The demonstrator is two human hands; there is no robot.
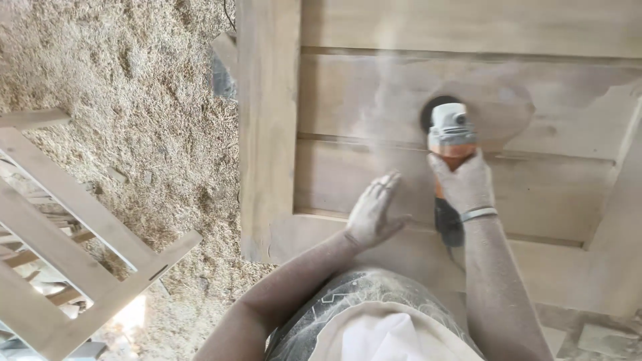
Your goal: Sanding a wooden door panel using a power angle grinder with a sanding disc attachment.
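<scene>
- Nearest to me: my dusty shirt at the bottom edge, both forearms reaching out from it.
- Right hand: fingers clamped round the orange body of the grinder, thumb side up, silver bracelet on the wrist.
- Grinder head sits down on the wooden door panel, mid-panel, right of centre. Dark disc edge shows just behind the grey head.
- Left hand: fingers straight and slightly apart, flat on the panel just left of the grinder, holding nothing.
- Dust plume rising between the hands and above the left one.
- Thick wood shavings cover the floor to the left.
- Slatted wooden frame leans in at lower left.
</scene>
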